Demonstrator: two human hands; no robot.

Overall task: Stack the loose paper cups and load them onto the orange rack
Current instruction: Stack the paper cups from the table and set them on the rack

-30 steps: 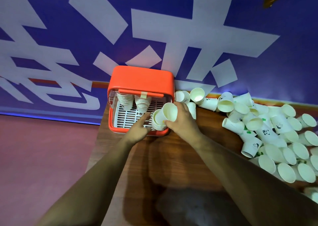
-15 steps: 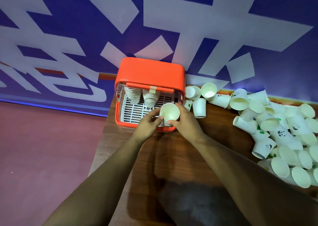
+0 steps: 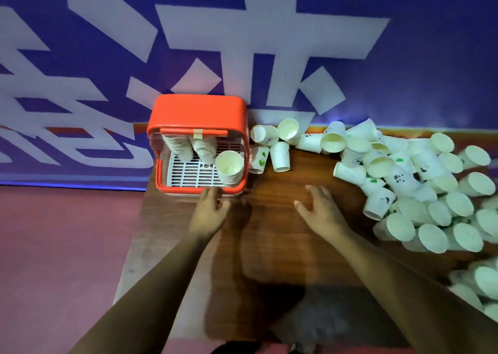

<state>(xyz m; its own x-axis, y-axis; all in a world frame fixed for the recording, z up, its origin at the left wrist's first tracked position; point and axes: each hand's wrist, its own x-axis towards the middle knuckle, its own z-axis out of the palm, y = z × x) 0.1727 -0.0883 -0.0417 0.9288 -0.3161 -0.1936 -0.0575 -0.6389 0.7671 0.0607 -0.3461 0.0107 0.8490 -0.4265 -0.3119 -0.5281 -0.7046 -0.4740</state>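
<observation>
The left hand (image 3: 208,212), fingers loosely apart and empty, sits just before the orange rack (image 3: 198,109), with a cup stack (image 3: 230,169) loaded beyond them. The right hand (image 3: 322,213) spreads empty fingers over the bench (image 3: 269,245). Next, probably: gather loose cups (image 3: 404,181) to their right.

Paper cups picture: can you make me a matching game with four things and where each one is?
Things:
1. front cup stack
2. loose cups
3. left hand
4. right hand

Places:
A. over bare wood of the table
B. heaped on the right side
C. inside the orange rack, front right corner
D. by the rack's front rim

Pairs: 1-C, 2-B, 3-D, 4-A
</observation>
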